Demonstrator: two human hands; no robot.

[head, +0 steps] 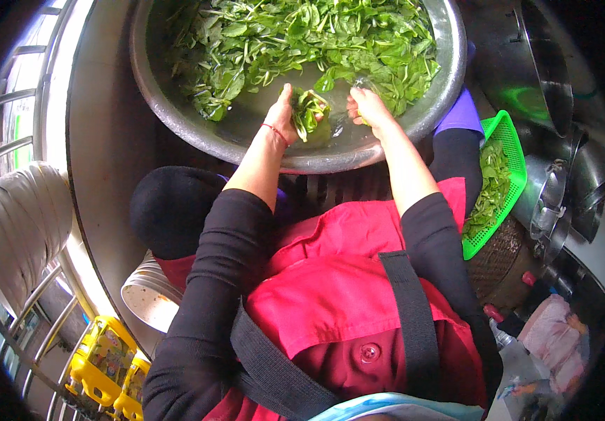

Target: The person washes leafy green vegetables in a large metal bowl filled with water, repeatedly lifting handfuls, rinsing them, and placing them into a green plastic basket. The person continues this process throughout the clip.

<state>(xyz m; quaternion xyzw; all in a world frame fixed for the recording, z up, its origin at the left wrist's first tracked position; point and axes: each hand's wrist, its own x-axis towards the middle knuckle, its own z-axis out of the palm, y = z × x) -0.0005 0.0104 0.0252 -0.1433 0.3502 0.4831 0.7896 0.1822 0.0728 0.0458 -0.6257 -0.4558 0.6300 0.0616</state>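
Observation:
A wide metal basin (163, 113) of water stands in front of me, with many green leaves (302, 37) floating in its far part. My left hand (284, 118), a red string at its wrist, holds a bunch of leafy greens (309, 111) just inside the near rim. To its right, my right hand (368, 108) is over the water with its fingers curled; splashing water shows beside the fingertips. Whether anything is inside that hand cannot be made out.
A green plastic basket (515, 173) with more leaves stands right of my leg. Metal pots and lids (550, 205) are at the far right. A white bucket (150, 294) lies tilted at lower left, near metal railings and yellow containers (102, 358). Another person (555, 337) is at lower right.

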